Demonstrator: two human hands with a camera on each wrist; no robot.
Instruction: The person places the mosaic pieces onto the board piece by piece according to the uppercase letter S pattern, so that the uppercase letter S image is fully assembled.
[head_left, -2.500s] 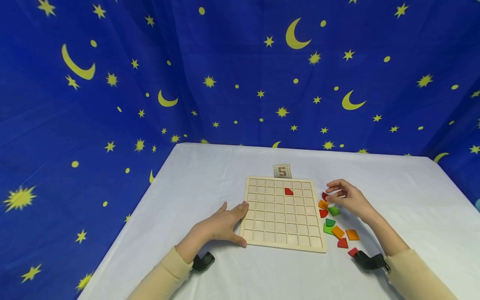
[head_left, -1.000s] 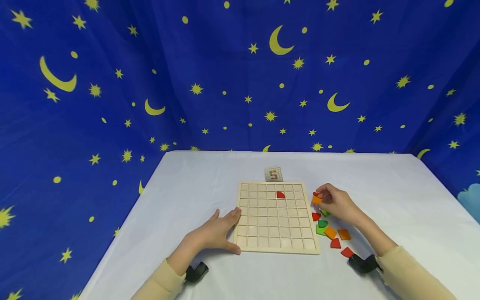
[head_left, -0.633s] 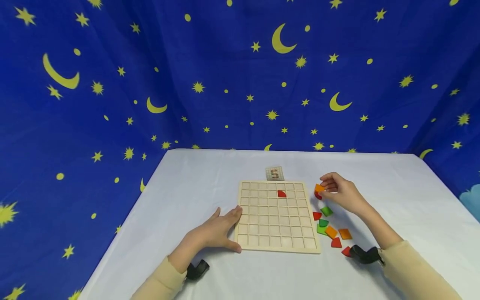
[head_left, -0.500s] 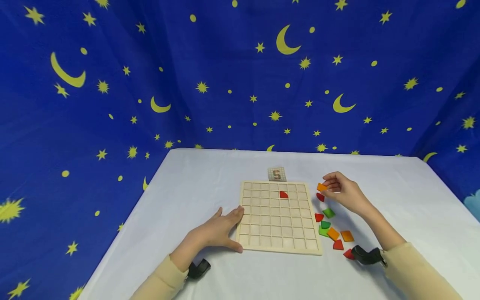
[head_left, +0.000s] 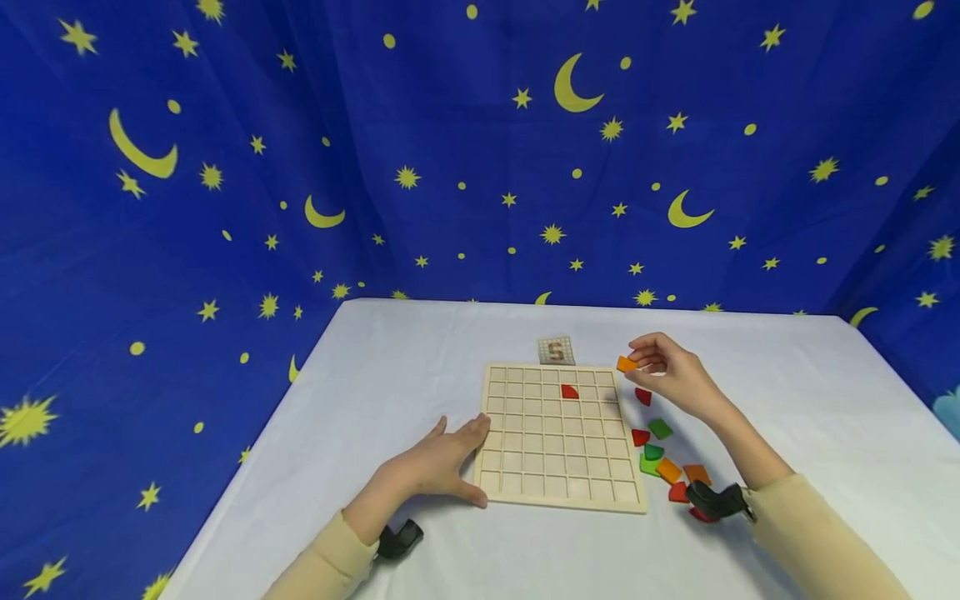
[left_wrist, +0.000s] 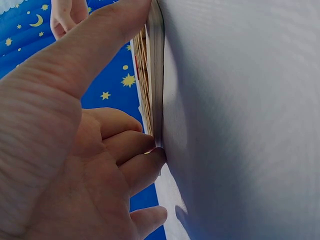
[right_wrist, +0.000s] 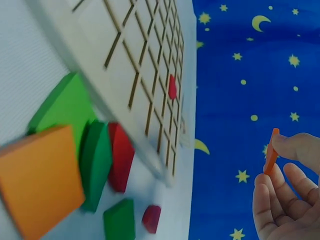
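A pale wooden board (head_left: 555, 435) with a square grid lies on the table, one red quarter-circle tile (head_left: 570, 392) in an upper cell. My left hand (head_left: 438, 462) rests against its left edge, fingers and thumb spread and nearly straight; in the left wrist view the fingertips (left_wrist: 145, 165) touch the board's side. Above the board's upper right corner, my right hand (head_left: 675, 379) pinches an orange square tile (head_left: 627, 364) between thumb and fingers. The right wrist view shows that tile (right_wrist: 272, 151) edge-on, off the table.
Loose tiles lie right of the board: red quarter-circles (head_left: 640, 437), green pieces (head_left: 660, 429), orange squares (head_left: 668, 471). Some lie close under the black wrist camera mount (head_left: 716, 500). Behind the board is a small card (head_left: 556, 351) with an S pattern on a grid.
My right hand took up the orange tile along with a red tile, let the red one drop back to the table, then moved left toward the board's corner. The left hand stayed at the board's edge.
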